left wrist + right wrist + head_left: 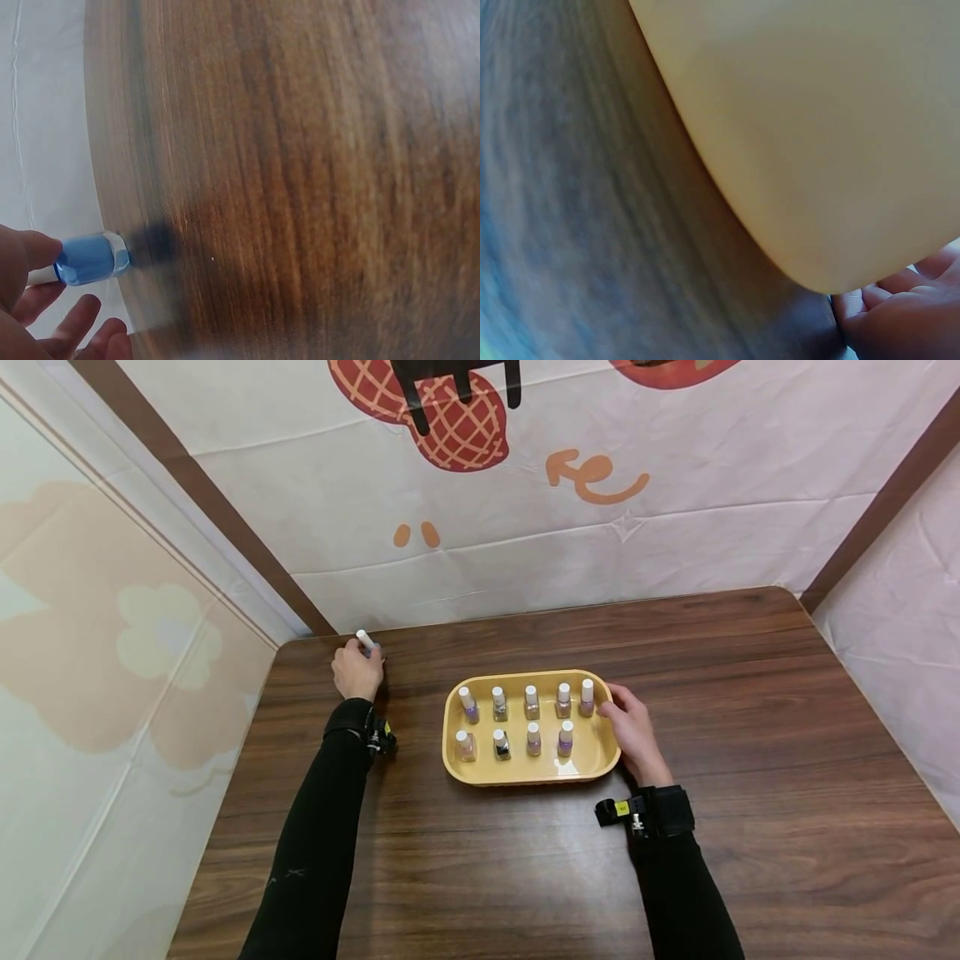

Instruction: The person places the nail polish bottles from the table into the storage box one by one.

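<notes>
My left hand (pixel 356 673), at the table's far left corner, pinches a small nail polish bottle with a white cap. In the left wrist view the nail polish bottle (pixel 90 259) shows blue polish and a clear glass base pointing towards the table. On the right, my right hand (pixel 633 731) grips the end of a yellow tray (pixel 532 779), thumb over the rim. Inside it, several white-capped bottles (pixel 533 739) stand in two rows, with purple, pinkish and dark polish. The right wrist view shows the tray's smooth outer side, with the curled fingers (pixel 907 289) at its corner.
Both hands and the tray are over a brown wood-grain table (pixel 495 877). A white printed cloth (pixel 525 552) hangs right behind the far edge. Another pale cloth (pixel 112 693) hangs along the left side.
</notes>
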Demonstrator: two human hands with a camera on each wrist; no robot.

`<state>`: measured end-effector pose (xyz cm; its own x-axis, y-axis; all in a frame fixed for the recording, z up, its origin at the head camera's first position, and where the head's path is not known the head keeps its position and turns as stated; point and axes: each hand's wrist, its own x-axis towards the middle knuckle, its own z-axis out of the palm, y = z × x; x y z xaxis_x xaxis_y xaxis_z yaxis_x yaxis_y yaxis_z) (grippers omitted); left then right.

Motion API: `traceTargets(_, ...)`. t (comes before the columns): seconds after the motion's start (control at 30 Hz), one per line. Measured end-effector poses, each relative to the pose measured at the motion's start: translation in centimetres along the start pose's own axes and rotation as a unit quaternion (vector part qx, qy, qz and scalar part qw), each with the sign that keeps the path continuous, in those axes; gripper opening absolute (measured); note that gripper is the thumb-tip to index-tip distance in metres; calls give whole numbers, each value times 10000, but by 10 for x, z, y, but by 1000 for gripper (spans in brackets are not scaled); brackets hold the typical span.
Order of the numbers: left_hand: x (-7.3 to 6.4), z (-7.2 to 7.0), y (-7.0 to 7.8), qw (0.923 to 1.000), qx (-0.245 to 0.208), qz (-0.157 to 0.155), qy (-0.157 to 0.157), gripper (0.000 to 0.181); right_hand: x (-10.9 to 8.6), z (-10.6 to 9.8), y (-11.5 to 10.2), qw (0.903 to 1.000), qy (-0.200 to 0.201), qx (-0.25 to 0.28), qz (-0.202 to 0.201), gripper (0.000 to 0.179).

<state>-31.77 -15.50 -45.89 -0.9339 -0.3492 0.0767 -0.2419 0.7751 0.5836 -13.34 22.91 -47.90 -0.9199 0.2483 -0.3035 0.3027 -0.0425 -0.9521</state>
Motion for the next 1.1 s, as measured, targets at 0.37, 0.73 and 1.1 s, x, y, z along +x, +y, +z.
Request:
traceTargets(0.37, -4, -4, 1, 10000, 6, 9, -51, 30, 0, 2, 0, 10000, 15, 63, -69, 50)
traceTargets(0.73, -5, -8, 0, 9999, 68, 36, -127, 32, -1, 1, -1, 10000, -6, 6, -6, 50)
traceTargets(1.1, -7, -14, 4, 9996, 225, 176, 11, 35, -1, 0, -1, 10000, 0, -65, 20, 52)
